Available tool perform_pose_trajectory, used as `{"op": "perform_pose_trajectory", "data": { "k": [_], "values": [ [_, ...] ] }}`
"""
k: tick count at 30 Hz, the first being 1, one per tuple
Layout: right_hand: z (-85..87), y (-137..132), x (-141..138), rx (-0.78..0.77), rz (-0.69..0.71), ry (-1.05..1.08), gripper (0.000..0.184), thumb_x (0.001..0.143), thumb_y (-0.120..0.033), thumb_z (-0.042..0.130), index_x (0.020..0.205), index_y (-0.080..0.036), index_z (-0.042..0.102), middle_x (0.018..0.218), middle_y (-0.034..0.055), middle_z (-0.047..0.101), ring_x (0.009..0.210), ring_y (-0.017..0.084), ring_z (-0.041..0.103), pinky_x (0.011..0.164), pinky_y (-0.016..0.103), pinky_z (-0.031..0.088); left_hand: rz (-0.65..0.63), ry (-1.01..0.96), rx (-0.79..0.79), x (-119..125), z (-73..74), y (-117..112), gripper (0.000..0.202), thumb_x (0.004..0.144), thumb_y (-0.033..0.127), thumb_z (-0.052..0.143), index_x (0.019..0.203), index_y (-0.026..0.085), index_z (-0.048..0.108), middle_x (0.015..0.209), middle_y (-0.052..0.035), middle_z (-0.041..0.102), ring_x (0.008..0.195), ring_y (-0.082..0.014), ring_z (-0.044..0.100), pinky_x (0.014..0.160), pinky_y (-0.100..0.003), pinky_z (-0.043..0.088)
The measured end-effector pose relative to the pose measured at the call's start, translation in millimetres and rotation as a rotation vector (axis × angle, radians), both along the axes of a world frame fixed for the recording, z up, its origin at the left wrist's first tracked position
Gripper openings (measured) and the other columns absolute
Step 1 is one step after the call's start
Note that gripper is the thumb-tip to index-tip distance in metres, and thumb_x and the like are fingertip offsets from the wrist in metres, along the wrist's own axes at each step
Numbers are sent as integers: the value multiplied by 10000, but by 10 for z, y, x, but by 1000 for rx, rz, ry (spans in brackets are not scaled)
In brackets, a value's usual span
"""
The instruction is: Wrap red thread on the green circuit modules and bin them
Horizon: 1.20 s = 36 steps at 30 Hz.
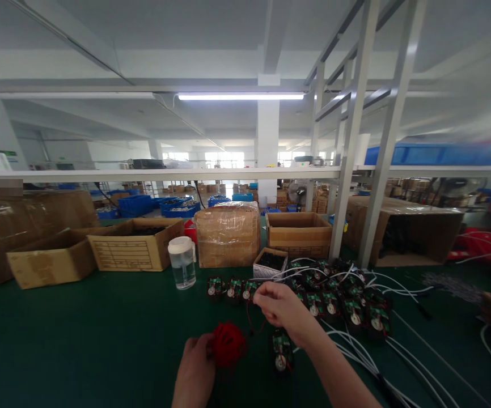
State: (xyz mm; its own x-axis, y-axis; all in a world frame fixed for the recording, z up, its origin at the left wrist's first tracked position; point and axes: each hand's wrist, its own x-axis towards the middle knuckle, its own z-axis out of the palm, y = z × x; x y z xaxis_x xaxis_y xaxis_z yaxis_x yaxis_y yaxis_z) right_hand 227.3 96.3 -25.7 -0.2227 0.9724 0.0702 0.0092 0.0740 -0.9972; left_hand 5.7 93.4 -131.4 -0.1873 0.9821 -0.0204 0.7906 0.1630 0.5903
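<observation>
At the front of the green table, my left hand (195, 368) is closed on a bundle of red wires (229, 344). My right hand (280, 309) is raised to the right of it, fingertips pinched on a thin red-and-black wire (249, 320) that dangles below. Just under my right wrist lies a green circuit board unit (282, 351) with a round silvery part. Behind my fingers, several like units (233, 289) stand in a row. More circuit board units (354, 311) with white cables (351, 351) crowd together to the right.
A clear water jug (182, 269) with a white lid stands left of the row. Cardboard boxes (228, 238) line the back, with a small box of black parts (270, 263) before them. Metal shelf posts (358, 124) rise at the right; a white shelf (228, 174) crosses above.
</observation>
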Motion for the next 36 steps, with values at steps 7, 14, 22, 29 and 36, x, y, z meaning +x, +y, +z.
{"op": "perform_pose_trajectory", "data": {
  "k": [7, 14, 22, 29, 36],
  "values": [
    [138, -246, 99, -34, 257, 74, 203, 809, -366, 660, 792, -176, 592, 493, -107, 404, 421, 39, 248, 425, 206, 134, -97, -586, 257, 277, 269, -344, 391, 918, 253, 474, 1271, 223, 641, 1387, -92, 616, 1321, -280, 533, 1140, -454, 396],
    [51, -450, 175, -90, 412, -261, 94, 836, -264, 603, 858, -185, 649, 769, -1, 681, 566, 108, 585, 515, 198, 412, -352, -1968, -425, 852, 373, -684, 452, 1008, 452, 405, 1074, 185, 763, 1186, -96, 761, 1124, -229, 689, 1082, -414, 461],
    [-32, -599, 409, 426, -20, -638, 186, 938, -229, 546, 961, -242, 730, 939, 26, 664, 849, 168, 619, 767, 268, 446, -381, -2065, -371, 908, 105, -768, 516, 1021, 460, 374, 1187, 120, 727, 1333, -167, 677, 1262, -271, 618, 1152, -463, 385],
    [-414, -731, 561, 312, -251, -466, 128, 917, -174, 520, 839, -199, 618, 759, -4, 599, 706, 163, 559, 643, 262, 421, -504, -2169, -382, 904, 41, -783, 590, 986, 557, 362, 1392, 184, 574, 1556, -82, 458, 1444, -263, 412, 1208, -494, 275],
    [-396, -819, 544, 398, -176, -480, 209, 821, -17, 564, 854, -208, 643, 856, -9, 595, 795, 151, 574, 688, 254, 425, -482, -2138, -626, 967, 211, -804, 715, 977, 611, 335, 1277, 42, 648, 1321, -200, 673, 1265, -301, 583, 1177, -495, 295]
  ]
}}
